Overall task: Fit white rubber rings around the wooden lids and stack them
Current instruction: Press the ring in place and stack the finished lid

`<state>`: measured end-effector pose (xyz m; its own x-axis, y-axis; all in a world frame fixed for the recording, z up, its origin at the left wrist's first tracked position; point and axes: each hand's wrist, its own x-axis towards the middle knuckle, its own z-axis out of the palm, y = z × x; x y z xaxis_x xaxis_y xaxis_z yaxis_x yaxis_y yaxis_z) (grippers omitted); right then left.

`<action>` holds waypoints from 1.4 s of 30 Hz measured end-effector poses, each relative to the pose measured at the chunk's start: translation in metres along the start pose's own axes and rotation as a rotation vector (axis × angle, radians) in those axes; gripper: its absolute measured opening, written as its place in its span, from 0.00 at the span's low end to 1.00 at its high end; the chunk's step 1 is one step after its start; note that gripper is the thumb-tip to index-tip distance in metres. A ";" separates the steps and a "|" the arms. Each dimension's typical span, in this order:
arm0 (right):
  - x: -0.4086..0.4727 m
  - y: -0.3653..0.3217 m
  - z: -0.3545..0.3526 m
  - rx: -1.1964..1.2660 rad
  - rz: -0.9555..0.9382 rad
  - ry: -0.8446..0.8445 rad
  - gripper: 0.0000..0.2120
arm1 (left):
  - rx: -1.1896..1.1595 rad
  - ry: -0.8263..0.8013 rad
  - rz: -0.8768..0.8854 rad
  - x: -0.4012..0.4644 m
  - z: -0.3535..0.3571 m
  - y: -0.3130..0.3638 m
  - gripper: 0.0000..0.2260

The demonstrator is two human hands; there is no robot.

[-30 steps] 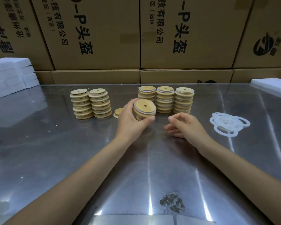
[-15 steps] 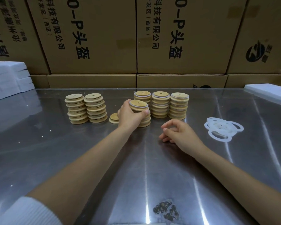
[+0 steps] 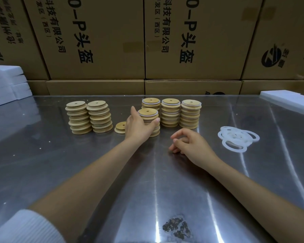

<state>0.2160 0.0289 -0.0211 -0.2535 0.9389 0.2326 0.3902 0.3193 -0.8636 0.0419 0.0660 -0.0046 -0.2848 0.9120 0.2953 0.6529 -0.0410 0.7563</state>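
Observation:
My left hand [image 3: 139,126] wraps around a short stack of ringed wooden lids [image 3: 150,120], with the top ringed lid [image 3: 148,113] lying flat on it. Behind and to the right stand three taller stacks of ringed lids [image 3: 171,113]. Two stacks of bare wooden lids [image 3: 89,117] stand to the left, and a low pair of bare lids [image 3: 120,127] lies beside my left hand. A heap of white rubber rings [image 3: 238,139] lies on the right. My right hand [image 3: 189,143] rests on the metal table [image 3: 77,163], fingers loosely curled, holding nothing.
Cardboard boxes [image 3: 144,41] form a wall behind the table. White foam blocks [image 3: 5,85] are piled at the far left, and a white foam slab [image 3: 288,101] lies at the far right. A rust patch [image 3: 176,227] marks the table near me.
My left hand carried the ringed lid forward and set it down flat on the short stack. My right hand drew back slightly and rests curled on the table.

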 end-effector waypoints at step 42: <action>0.013 0.027 -0.036 -0.687 0.043 0.318 0.19 | 0.138 -0.237 0.529 -0.076 0.002 0.004 0.09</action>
<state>0.2551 0.0546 -0.0252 0.0013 0.9110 0.4124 0.8842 0.1916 -0.4260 0.0677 -0.0022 -0.0256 0.2578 0.8492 0.4608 0.7529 -0.4755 0.4550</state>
